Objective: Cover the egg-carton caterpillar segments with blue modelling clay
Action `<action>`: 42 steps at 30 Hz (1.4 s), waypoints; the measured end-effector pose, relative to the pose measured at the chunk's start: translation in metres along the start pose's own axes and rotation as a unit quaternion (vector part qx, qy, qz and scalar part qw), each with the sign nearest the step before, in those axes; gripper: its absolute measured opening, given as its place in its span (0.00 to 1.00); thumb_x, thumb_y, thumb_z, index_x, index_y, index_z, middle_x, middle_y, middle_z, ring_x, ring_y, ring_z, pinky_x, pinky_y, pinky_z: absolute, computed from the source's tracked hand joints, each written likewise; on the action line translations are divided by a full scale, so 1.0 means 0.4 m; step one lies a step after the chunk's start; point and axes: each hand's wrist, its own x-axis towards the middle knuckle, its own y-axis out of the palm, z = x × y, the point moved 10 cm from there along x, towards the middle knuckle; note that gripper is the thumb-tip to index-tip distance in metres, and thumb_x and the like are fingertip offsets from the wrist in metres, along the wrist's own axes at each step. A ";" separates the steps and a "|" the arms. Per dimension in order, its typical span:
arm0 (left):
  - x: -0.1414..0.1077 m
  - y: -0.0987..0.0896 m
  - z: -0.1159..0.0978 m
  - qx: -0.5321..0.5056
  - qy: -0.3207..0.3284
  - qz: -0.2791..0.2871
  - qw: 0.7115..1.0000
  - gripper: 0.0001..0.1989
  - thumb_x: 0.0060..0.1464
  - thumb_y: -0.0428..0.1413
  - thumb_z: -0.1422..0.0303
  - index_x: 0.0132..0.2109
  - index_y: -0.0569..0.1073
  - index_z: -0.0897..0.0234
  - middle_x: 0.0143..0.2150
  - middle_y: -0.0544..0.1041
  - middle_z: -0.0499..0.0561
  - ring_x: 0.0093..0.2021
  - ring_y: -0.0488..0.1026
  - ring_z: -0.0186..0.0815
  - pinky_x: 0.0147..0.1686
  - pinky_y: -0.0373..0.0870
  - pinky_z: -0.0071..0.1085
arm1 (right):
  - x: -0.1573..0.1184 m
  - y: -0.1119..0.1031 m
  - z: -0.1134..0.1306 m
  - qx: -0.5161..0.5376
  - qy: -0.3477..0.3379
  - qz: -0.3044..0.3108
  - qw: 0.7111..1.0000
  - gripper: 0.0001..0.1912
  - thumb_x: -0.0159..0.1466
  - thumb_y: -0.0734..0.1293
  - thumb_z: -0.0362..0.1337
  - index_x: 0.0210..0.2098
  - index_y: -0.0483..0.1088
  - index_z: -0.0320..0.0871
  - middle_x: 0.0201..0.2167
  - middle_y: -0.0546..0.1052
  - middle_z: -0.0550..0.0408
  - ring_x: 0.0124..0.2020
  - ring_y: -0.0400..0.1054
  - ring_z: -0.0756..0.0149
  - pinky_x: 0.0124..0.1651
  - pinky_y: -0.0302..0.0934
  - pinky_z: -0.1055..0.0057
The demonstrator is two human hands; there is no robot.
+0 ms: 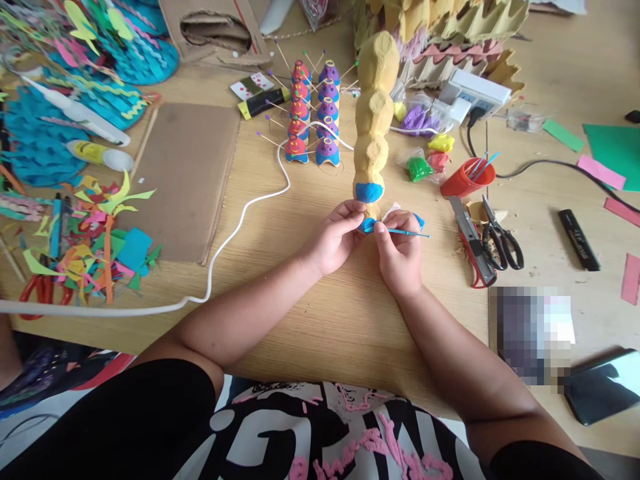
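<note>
A yellow egg-carton strip (pixel 376 113) stretches away from me, its humps in a row, with blue modelling clay (pixel 369 193) on one near hump. My left hand (pixel 334 237) grips the near end of the strip from the left, fingers closed on it. In my right hand (pixel 401 250) a thin blue modelling tool (pixel 411 233) is pinched, its working end at the blue clay on the nearest hump. A bit of blue clay also shows behind the right fingers. The tool's tip is hidden by the hand.
Two finished caterpillar strips (pixel 328 110) bristle with pins farther back. A white cable (pixel 243 217) crosses the left side. On the right are a red cup (pixel 469 177) of tools, a box cutter (pixel 473 243), scissors (pixel 500 240) and a phone (pixel 605 387). Paper scraps (pixel 100 247) lie left.
</note>
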 end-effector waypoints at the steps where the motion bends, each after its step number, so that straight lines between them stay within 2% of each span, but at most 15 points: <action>1: 0.000 0.000 0.000 -0.001 -0.001 -0.001 1.000 0.06 0.63 0.66 0.75 0.40 0.78 0.60 0.35 0.80 0.46 0.35 0.75 0.30 0.44 0.73 0.28 | 0.001 0.000 -0.001 -0.002 0.002 0.000 1.000 0.21 0.70 0.76 0.57 0.36 0.68 0.50 0.36 0.71 0.56 0.40 0.67 0.61 0.45 0.68 0.58; 5: -0.002 0.000 0.000 0.001 -0.002 -0.005 1.000 0.07 0.63 0.67 0.75 0.40 0.78 0.60 0.36 0.80 0.45 0.35 0.76 0.29 0.44 0.74 0.28 | 0.002 0.001 -0.004 0.002 0.022 0.006 1.000 0.22 0.70 0.77 0.57 0.35 0.67 0.50 0.36 0.71 0.57 0.40 0.67 0.62 0.48 0.67 0.59; 9: -0.003 0.001 0.000 0.005 -0.001 -0.004 1.000 0.06 0.63 0.67 0.74 0.41 0.78 0.59 0.36 0.81 0.45 0.34 0.76 0.30 0.42 0.74 0.29 | 0.000 -0.003 -0.007 0.050 0.033 -0.002 0.998 0.22 0.70 0.77 0.56 0.33 0.67 0.49 0.36 0.70 0.58 0.41 0.66 0.63 0.48 0.66 0.60; 15: -0.006 0.010 -0.001 -0.006 -0.015 -0.007 1.000 0.06 0.62 0.65 0.75 0.40 0.77 0.60 0.37 0.83 0.47 0.36 0.80 0.33 0.45 0.76 0.31 | -0.003 -0.017 -0.029 0.093 0.055 -0.033 0.994 0.23 0.68 0.78 0.56 0.33 0.67 0.49 0.36 0.70 0.59 0.40 0.66 0.63 0.57 0.68 0.56; 20: -0.011 0.017 0.002 -0.019 -0.031 -0.014 0.999 0.08 0.62 0.63 0.78 0.38 0.75 0.61 0.35 0.81 0.45 0.35 0.77 0.30 0.43 0.73 0.29 | -0.001 -0.007 -0.016 0.080 0.044 -0.011 0.996 0.23 0.68 0.78 0.56 0.33 0.68 0.49 0.36 0.69 0.58 0.41 0.65 0.63 0.51 0.66 0.60; 24: -0.013 0.016 0.002 -0.014 -0.034 -0.015 0.999 0.09 0.61 0.64 0.78 0.38 0.74 0.60 0.35 0.81 0.45 0.34 0.77 0.30 0.43 0.73 0.29 | 0.000 0.000 -0.007 0.061 0.041 0.004 0.997 0.22 0.69 0.78 0.53 0.33 0.68 0.49 0.36 0.68 0.59 0.41 0.65 0.64 0.51 0.65 0.61; 29: -0.015 0.018 0.003 -0.008 -0.035 -0.016 0.999 0.09 0.61 0.63 0.78 0.38 0.73 0.60 0.35 0.81 0.44 0.35 0.77 0.30 0.43 0.73 0.29 | 0.000 -0.001 -0.009 0.077 0.040 -0.004 0.996 0.23 0.69 0.78 0.56 0.33 0.67 0.49 0.36 0.68 0.59 0.41 0.65 0.64 0.50 0.65 0.62; 36: -0.016 0.021 0.005 0.008 -0.034 -0.010 0.999 0.09 0.60 0.64 0.77 0.38 0.73 0.61 0.36 0.80 0.44 0.35 0.76 0.29 0.44 0.72 0.28 | 0.002 -0.007 -0.002 0.005 0.030 -0.005 1.000 0.22 0.69 0.77 0.55 0.34 0.66 0.49 0.36 0.69 0.58 0.42 0.66 0.63 0.52 0.66 0.59; 42: -0.014 0.016 0.006 0.015 -0.032 -0.014 0.999 0.09 0.61 0.65 0.77 0.38 0.74 0.61 0.37 0.81 0.45 0.35 0.76 0.30 0.45 0.71 0.30 | -0.001 -0.005 -0.009 0.025 0.043 -0.008 0.999 0.23 0.69 0.77 0.57 0.34 0.66 0.50 0.36 0.69 0.58 0.41 0.66 0.62 0.49 0.67 0.59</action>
